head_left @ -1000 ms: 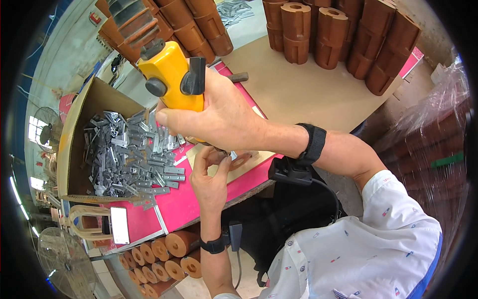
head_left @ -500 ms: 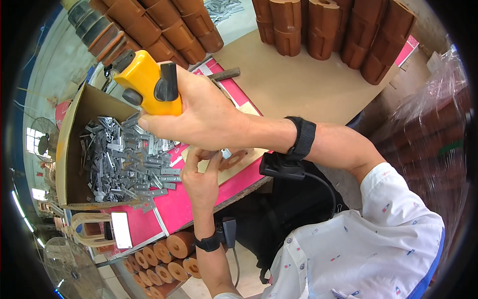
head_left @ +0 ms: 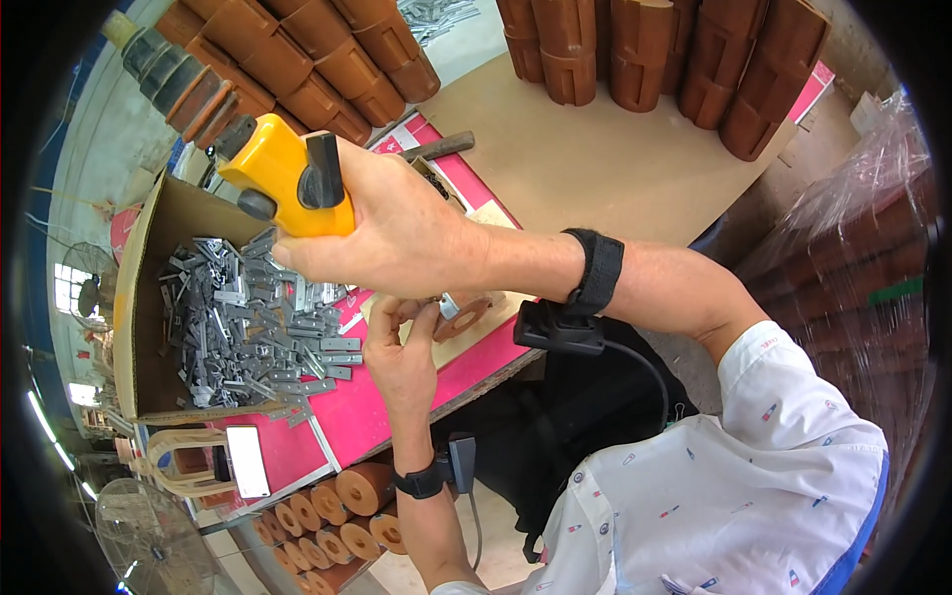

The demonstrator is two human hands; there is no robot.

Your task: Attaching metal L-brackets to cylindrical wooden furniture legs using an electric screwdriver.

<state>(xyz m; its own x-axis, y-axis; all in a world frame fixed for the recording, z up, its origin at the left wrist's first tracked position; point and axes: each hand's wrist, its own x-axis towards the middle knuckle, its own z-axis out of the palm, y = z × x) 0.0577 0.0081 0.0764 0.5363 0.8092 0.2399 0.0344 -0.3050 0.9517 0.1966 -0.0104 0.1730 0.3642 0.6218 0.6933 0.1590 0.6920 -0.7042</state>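
Observation:
My right hand (head_left: pixel 412 213) is wrapped round the handle of a yellow power tool (head_left: pixel 273 169) with black knobs. The tool's ringed dark front points to the upper left, away from the work. Below it, the fingers of my left hand (head_left: pixel 402 362) are pinched on a small shiny metal piece (head_left: pixel 448 306), pressed against a brown round part with a hole in its end (head_left: pixel 466 317). That part lies on a pale board (head_left: pixel 511 309); my right forearm and left fingers hide some of it.
A cardboard box (head_left: pixel 144 327) full of grey metal hinge-like pieces (head_left: pixel 253 317) stands at the left. A hammer (head_left: pixel 443 147) lies beyond my right hand. Brown cylinders (head_left: pixel 565 55) stand at the back, more (head_left: pixel 362 488) lie below the pink tabletop (head_left: pixel 372 421). A phone (head_left: pixel 248 461) sits near the box.
The power tool and my right hand have shifted slightly to the left and down. My left hand keeps its pinch, almost unmoved.

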